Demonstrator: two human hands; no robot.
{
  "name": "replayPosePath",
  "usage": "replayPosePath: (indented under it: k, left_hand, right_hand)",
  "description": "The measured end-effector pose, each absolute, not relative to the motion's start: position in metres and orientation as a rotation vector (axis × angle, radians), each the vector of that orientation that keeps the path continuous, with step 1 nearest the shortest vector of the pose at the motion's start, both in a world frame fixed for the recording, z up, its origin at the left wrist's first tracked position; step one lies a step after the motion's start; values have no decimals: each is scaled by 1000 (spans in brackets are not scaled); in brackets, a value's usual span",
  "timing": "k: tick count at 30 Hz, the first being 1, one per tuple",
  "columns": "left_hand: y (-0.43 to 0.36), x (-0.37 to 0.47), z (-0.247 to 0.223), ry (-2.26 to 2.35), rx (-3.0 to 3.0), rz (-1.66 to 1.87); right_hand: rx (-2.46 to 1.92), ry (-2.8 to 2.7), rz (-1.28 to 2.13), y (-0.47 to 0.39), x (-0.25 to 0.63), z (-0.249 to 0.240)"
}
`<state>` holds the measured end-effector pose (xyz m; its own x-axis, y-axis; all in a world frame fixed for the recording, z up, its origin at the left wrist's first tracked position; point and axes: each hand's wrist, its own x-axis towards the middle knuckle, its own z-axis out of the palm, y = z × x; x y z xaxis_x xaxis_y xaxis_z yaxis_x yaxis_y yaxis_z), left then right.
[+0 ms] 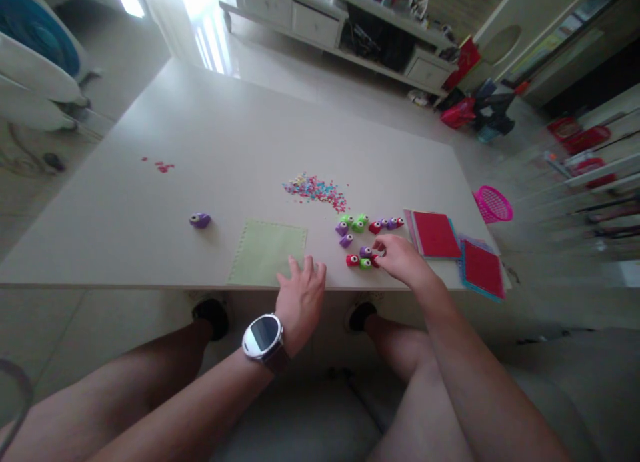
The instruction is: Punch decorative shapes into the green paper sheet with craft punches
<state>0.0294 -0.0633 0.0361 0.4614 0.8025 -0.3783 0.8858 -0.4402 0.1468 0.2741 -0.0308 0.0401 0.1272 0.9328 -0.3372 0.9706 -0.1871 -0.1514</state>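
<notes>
My left hand (pixel 301 294), with a watch on its wrist, rests with fingers spread on the lower right corner of a light green sheet (pixel 267 249) with notched edges. My right hand (pixel 400 257) pinches at the right end of a small cluster of paper punches, beside a purple punch (pixel 367 252); a red one is partly hidden by its fingers. A red punch (pixel 353 260) and a green punch (pixel 365 264) stand just left of it. More green, purple and red punches sit behind. One purple punch (pixel 200 220) lies alone at the left.
Colored confetti (pixel 316 189) is heaped mid-table (pixel 240 135), with red bits (pixel 163 167) at the left. Two stacks of red-topped sheets (pixel 437 235) (pixel 481 269) lie at the right. Beyond the table's right edge is a pink basket (pixel 494 204).
</notes>
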Motion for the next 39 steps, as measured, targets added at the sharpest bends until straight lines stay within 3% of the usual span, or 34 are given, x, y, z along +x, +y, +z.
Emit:
replayPosePath:
  k: [14,26,32,39]
  left_hand:
    - [-68,28,29,1312,2497,-383]
    - [-67,36,23,1327,2489,-328]
    - [-66,36,17,1330,2479,-301]
    - [-64,29,14,1293,2557,-270]
  right_hand:
    - [2229,1938,-530,-24,264,33]
    - [2369,2136,-192,-24,240,42]
    - [2255,2512,-566,-25,224,29]
    - [2146,2407,-715,-35,204,18]
